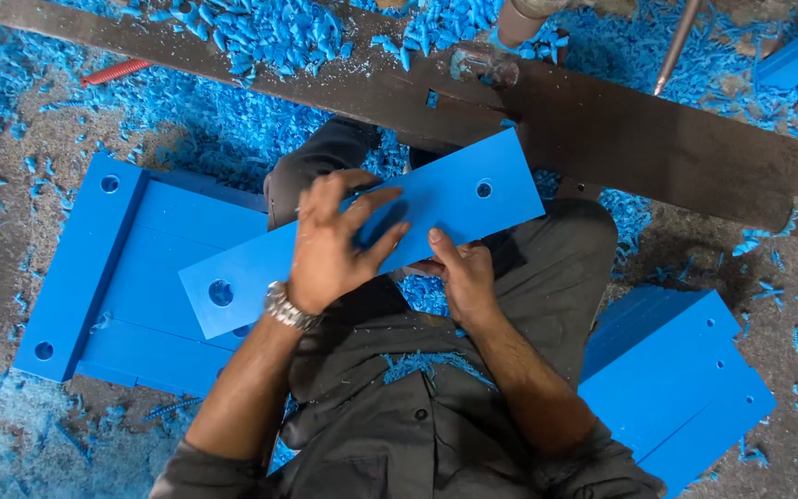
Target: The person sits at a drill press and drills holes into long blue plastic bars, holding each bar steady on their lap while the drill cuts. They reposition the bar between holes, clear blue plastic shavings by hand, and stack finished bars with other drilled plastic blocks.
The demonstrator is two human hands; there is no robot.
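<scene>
Head view, looking straight down on a seated person's lap. A long blue plastic plate lies across the middle of the frame, its long axis running from lower left to upper right, with a large round hole near its lower-left end and a smaller hole near its upper-right end. The left hand, with a metal wristwatch on the wrist, rests on top of the plate just left of its middle; its fingers are spread flat on the upper face, pressing rather than curled round anything. The right hand sits at the plate's lower long edge, just right of the left hand, thumb on the upper face and the remaining fingers tucked beneath, so it pinches the plate from below. Both hands therefore meet the plate near its centre, the two ends projecting free beyond the knees. Grey trousers lie beneath the plate. At left of the frame a stack of similar blue plates lies on the floor; a second stack occupies the lower right. Blue shavings cover the floor, and a dark metal beam crosses the upper frame.
</scene>
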